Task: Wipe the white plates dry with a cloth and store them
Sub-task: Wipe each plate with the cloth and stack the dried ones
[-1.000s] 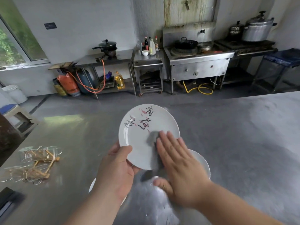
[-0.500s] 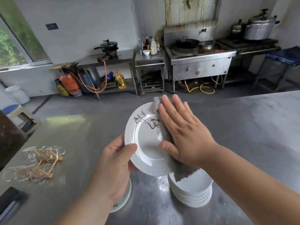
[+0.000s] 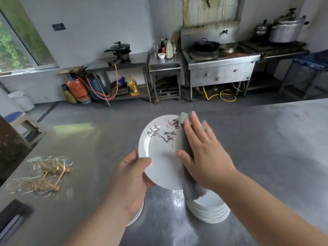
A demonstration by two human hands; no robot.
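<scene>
Head view looks down on a steel worktop (image 3: 266,148), where a white plate (image 3: 159,157) with dark brush lettering is held tilted in the air at the middle of the frame. The left hand (image 3: 131,176) grips the plate at its 7 o'clock rim, thumb on the face and fingers curled behind. The right hand (image 3: 204,157) lies flat with straight fingers on the 3 o'clock side of the plate, pressing a grey cloth (image 3: 190,190) against it. The cloth shows past the fingertips at 12 o'clock and hangs below the palm at 6 o'clock. The two hands sit on opposite sides of the plate and do not touch.

At 5 o'clock from the held plate, a stack of white plates (image 3: 209,208) stands on the worktop under the hanging cloth. A second, lower pile of plates (image 3: 136,215) shows beneath the left wrist at 7 o'clock. At 9 o'clock, well apart, lie clear packets of sticks (image 3: 44,174).
</scene>
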